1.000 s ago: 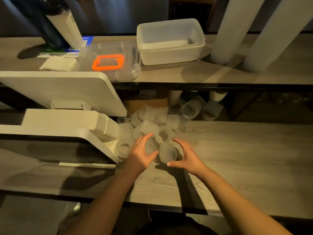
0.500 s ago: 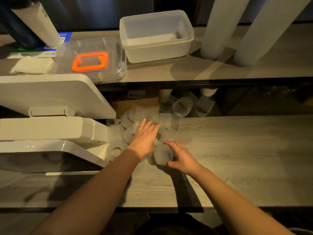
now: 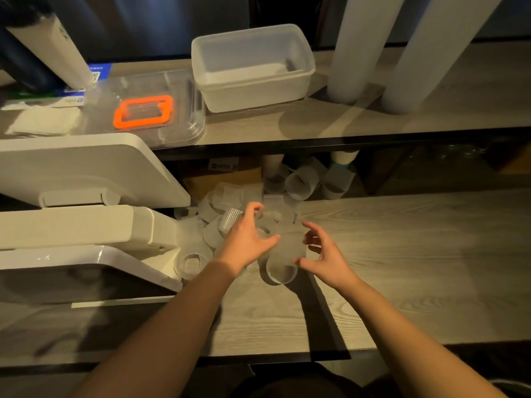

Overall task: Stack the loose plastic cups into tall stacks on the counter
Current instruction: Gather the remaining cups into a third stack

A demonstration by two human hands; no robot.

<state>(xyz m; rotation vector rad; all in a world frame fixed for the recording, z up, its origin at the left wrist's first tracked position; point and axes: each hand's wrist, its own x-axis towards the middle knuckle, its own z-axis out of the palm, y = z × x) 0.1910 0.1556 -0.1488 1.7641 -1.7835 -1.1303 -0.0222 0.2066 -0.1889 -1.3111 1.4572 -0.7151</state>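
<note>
On the counter a cup lies on its side between the right hand (fingers curled loosely, gripping nothing) and the left hand, which pinches another cup in the loose pile beyond.

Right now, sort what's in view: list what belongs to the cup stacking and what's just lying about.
Job:
loose cups
cup between the hands
left hand
right hand
tall stacks
counter

Lying about:
white tub
orange-handled lid
white machine
folded napkin

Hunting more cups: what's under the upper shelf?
Under the upper shelf: several cups on their sides and a cardboard box. Farther back is too dark to see.
</note>
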